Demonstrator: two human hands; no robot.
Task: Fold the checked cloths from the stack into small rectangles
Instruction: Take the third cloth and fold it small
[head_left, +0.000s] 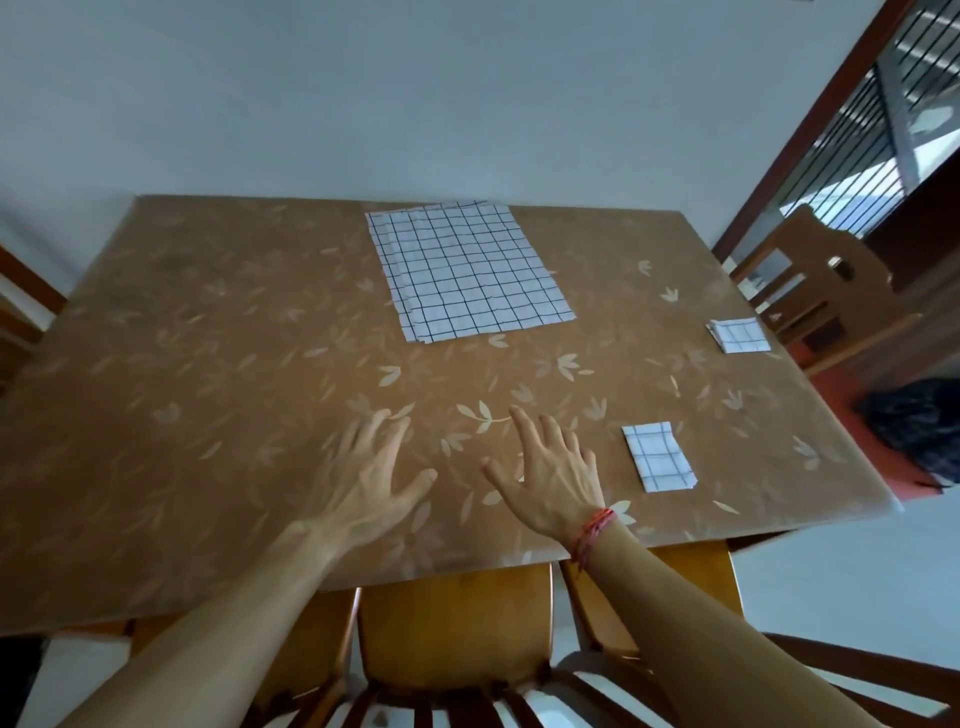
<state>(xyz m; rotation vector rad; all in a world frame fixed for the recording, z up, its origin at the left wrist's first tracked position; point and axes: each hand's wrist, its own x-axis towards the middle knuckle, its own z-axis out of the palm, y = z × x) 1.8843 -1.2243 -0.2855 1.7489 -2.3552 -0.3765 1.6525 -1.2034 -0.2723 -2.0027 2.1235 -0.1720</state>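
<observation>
Hovering over the near part of the table, both hands are empty. The left hand and right hand are palm down with fingers spread and straight, gripping nothing. I can't tell if they touch the cover or float just above it. My guess is they're between cloths, about to go for the next one. There's a red thread bracelet on the right wrist, and a wooden chair is tucked under the near edge below them.

Just right of the right hand lies a folded rectangle, which looks finished and parked out of the way. Farther along the right edge sits a small folded pile, probably the "done" spot.

The stack of checked cloths lies flat at far centre with its edges a bit staggered, well apart from the hands. I reckon the middle is kept bare as folding room.

The table cover is brown with a pale leaf print and looks slightly glossy. Behind is a plain pale wall. To the far right are another wooden chair and a barred window in a wooden frame, with a dark bag on the reddish floor nearer.
</observation>
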